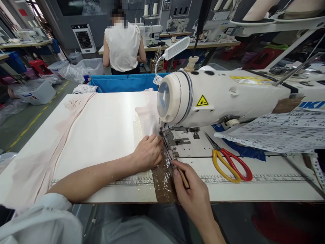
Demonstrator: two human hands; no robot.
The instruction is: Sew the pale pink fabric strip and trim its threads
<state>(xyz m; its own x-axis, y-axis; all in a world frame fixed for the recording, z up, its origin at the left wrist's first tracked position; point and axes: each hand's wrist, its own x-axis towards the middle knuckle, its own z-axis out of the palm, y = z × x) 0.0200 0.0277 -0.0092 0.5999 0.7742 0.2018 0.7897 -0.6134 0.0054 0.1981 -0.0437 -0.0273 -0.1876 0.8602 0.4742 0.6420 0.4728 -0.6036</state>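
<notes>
My left hand (149, 152) is at the needle area of a white sewing machine (175, 96), its fingers curled together at the near edge of a pale pink fabric piece (148, 120). The exact grip is hidden under the fingers. My right hand (194, 193) is closed around a slim tool with a wooden handle (184, 177), to the right of a brown taped strip (164, 184) on the table. The tool's tip is hard to make out among the metal parts near the presser foot. Scissors with one yellow and one red handle (232, 164) lie right of my right hand.
A long pale pink cloth (58, 145) lies along the table's left side. Paper sheets with writing (276, 130) hang off the machine at right. A blue cloth bin (122, 81) stands behind the table. Beyond it, another person (122, 47) faces away at a machine.
</notes>
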